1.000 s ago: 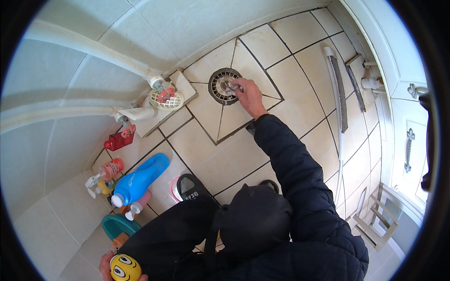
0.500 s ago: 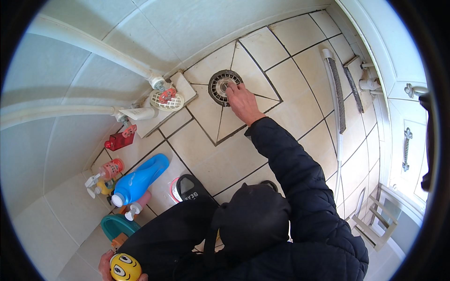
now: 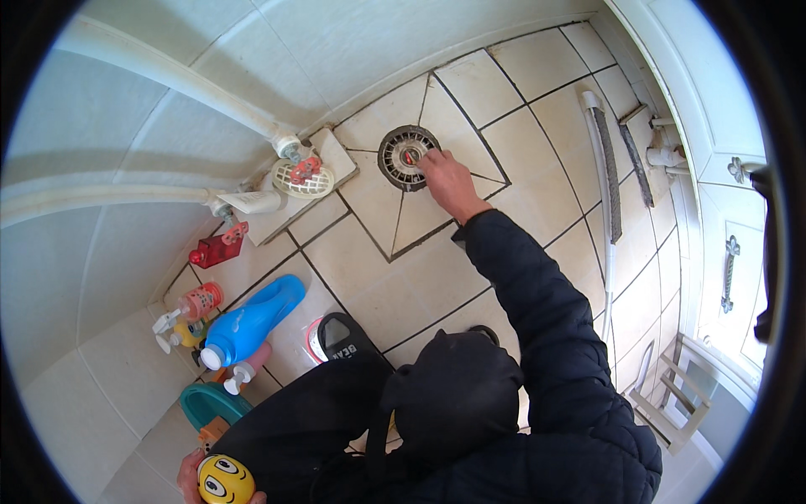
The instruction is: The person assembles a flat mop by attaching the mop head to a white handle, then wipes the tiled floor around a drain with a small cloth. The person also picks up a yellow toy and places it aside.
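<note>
A round floor drain (image 3: 392,174) with a slotted grate lies among beige tiles ahead of me. My right hand (image 3: 451,183) reaches down to its right side, fingers bent together at the grate near the centre. What the fingertips hold, if anything, is hidden. A small red piece (image 3: 410,157) shows in the middle of the drain, beside the fingertips. At the lower left, my left hand (image 3: 191,472) is wrapped round a yellow ball-like thing (image 3: 227,480) printed with a cartoon face. It is partly cut off by the frame's edge.
Left stand a blue jug-like bottle (image 3: 252,323), a pink pump bottle (image 3: 200,301), a red bottle (image 3: 217,251) and a teal basin (image 3: 200,405). White pipes with red valves (image 3: 306,170) run along the wall by a cream soap dish (image 3: 312,186). Right lies a hose (image 3: 610,252) beside white cabinets (image 3: 729,235).
My right hand has shifted slightly right, off the drain's centre, and the red piece there now shows. My left hand keeps hold of the yellow ball-like thing.
</note>
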`<state>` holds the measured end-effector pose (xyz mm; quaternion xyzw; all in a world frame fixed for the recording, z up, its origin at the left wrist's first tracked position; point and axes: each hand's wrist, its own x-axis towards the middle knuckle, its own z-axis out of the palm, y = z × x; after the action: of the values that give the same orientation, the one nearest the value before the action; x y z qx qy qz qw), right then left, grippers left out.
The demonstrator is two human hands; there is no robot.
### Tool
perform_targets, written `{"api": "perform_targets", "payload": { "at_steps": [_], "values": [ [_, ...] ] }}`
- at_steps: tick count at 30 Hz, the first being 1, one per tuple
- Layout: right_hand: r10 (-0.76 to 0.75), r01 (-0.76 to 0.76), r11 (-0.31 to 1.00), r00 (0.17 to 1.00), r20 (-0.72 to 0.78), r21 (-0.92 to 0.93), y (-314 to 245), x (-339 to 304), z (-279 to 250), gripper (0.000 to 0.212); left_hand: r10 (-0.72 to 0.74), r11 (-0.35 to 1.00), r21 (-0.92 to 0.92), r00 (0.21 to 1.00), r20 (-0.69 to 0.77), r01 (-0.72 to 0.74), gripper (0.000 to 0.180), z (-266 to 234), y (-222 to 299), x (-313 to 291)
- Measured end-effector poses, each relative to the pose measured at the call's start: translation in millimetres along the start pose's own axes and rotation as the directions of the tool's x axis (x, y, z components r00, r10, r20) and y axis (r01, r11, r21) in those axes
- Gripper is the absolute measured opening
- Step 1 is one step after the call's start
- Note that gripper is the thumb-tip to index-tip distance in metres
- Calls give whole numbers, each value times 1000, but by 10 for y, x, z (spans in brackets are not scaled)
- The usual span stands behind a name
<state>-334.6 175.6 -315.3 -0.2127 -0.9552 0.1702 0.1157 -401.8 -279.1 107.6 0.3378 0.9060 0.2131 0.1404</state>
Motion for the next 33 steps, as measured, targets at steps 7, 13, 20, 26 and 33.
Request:
{"api": "perform_targets", "payload": {
  "at_steps": [7, 13, 20, 26, 33],
  "values": [
    [21, -23, 1000, 981, -192, -7, 135, 423, 57, 17, 42, 998, -41, 999, 14, -41, 79, 1, 22, 50],
    [82, -86, 992, 996, 41, 90, 86, 80, 37, 17, 8, 1000, -14, 999, 43, -7, 77, -10, 30, 70],
    [246, -217, 966, 938, -246, 138, 116, 599, 224, 21, 2, 1000, -14, 999, 33, -2, 75, -4, 43, 63],
    [62, -53, 996, 988, -139, 66, -185, 728, 483, 13, -3, 1000, 1, 999, 41, 3, 76, -5, 60, 60],
    [-114, 65, 964, 976, 183, 256, -387, 272, 272, 13, 29, 1000, 2, 1000, 11, -29, 76, 15, 48, 30]
  ]
}}
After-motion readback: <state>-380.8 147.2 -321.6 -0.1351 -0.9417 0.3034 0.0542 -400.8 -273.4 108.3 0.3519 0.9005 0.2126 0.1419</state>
